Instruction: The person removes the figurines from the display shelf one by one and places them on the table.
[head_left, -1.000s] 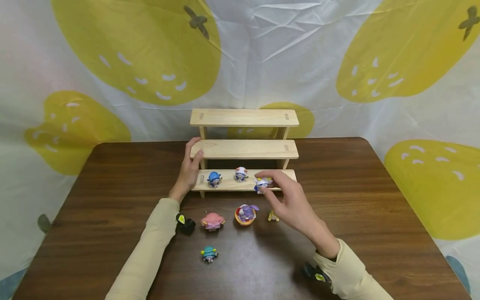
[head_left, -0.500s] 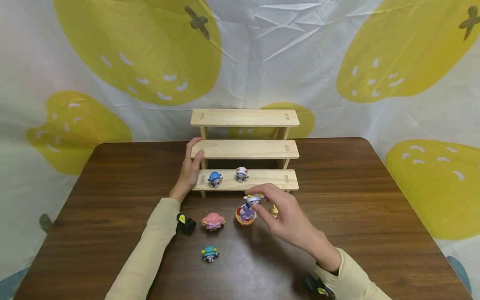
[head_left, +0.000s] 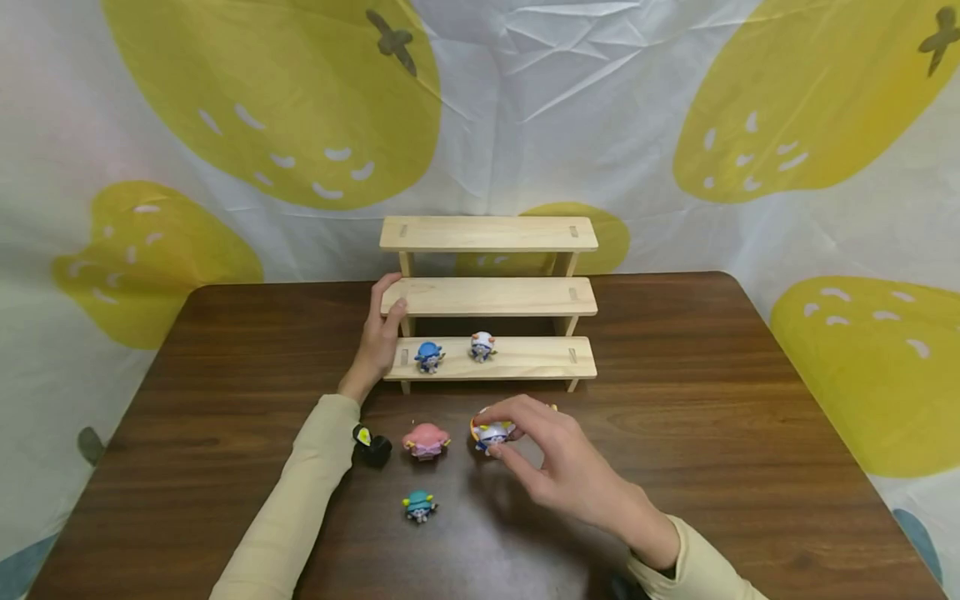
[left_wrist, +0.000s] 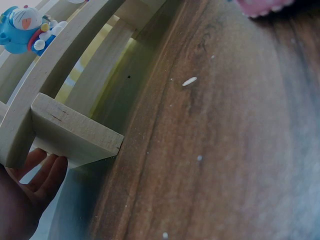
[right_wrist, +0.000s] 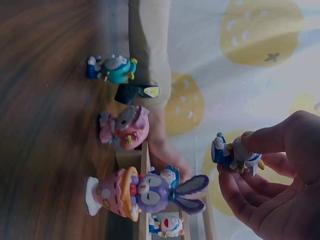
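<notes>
My left hand [head_left: 377,343] holds the left end of a three-tier wooden display shelf [head_left: 487,234], thumb on the middle tier's front. In the left wrist view its fingers [left_wrist: 50,175] lie against the side support. My right hand [head_left: 558,454] pinches a small figurine [right_wrist: 235,151] with a white, yellow-horned cap between thumb and fingers, raised above the table. In the head view it overlaps a purple rabbit figurine [right_wrist: 155,192] sitting in a pink cup. On the bottom tier stand a blue-capped figurine [head_left: 429,357] and a white-capped figurine [head_left: 482,346].
A pink figurine [head_left: 426,442] and a teal-capped figurine [head_left: 418,505] stand on the brown wood table [head_left: 720,417], left of the right hand. A small yellow figurine is almost hidden behind that hand. A fruit-printed cloth [head_left: 570,100] hangs behind the shelf.
My right hand has carried the white, yellow-horned figurine from the bottom tier's right part toward me and left, over the rabbit. The left hand and the shelf have stayed put.
</notes>
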